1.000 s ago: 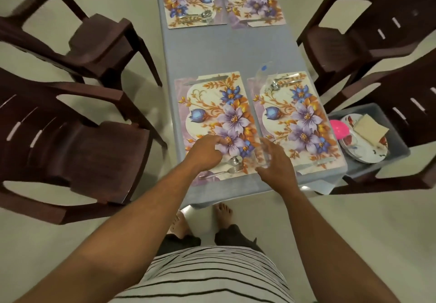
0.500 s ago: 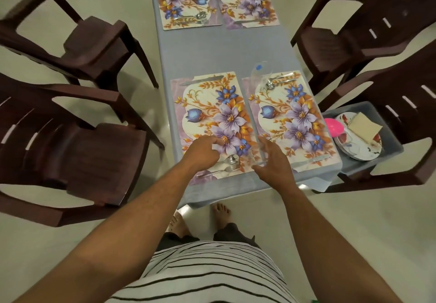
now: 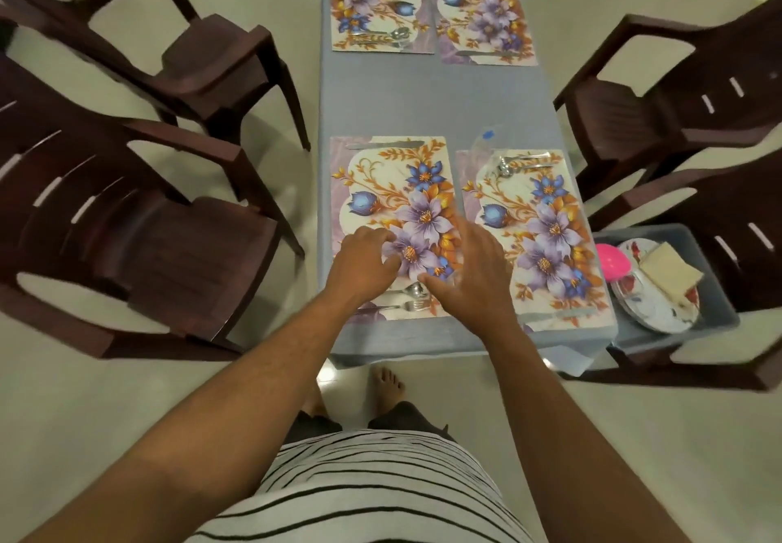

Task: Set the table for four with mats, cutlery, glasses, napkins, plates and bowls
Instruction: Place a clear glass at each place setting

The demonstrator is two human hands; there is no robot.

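Both hands over near-left mat.
Left hand [image 3: 367,265] fingers curled on mat [image 3: 381,187]; right hand [image 3: 469,276] spread flat beside spoon [image 3: 412,289] and fork [image 3: 406,305].

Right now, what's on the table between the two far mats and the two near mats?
Nothing: the head view shows only bare grey tablecloth between the far mats and near mats.

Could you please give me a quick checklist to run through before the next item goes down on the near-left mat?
1. Four mats laid, including the near-left mat: ok.
2. Spoon and fork on that mat's near edge: ok.
3. Knife on its far edge: ok.
4. Left hand free: cannot tell, fingers curled on the mat.
5. Right hand free: cannot tell; a clear glass may be under it.
6. Plates on the table: not ok, they lie in the grey bin with the plates.
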